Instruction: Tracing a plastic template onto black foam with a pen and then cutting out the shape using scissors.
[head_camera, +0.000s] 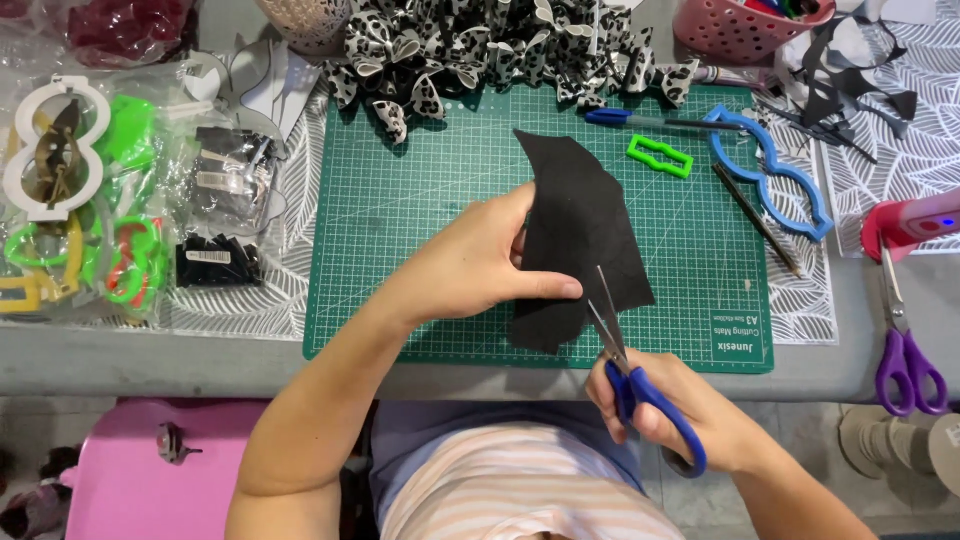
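While my left hand (470, 265) pinches the black felt piece (580, 235) — thumb on top, fingers behind — it sits above the green cutting mat (400, 220), about centre frame. Right hand (690, 415) at 5 o'clock, closed through the blue-handled scissors (640, 385), blades slightly parted at the felt's lower edge. Blue template (770, 180) at 2 o'clock, purple scissors (905, 355) at 3 on the table (120, 355).

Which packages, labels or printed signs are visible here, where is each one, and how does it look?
Clear plastic bags: left of the green cutting mat, holding green, yellow and white templates.
Black packs: left of the mat, each with a small white label.
Printed mark: mat's near right corner, white lettering on green.
No screen is in view.
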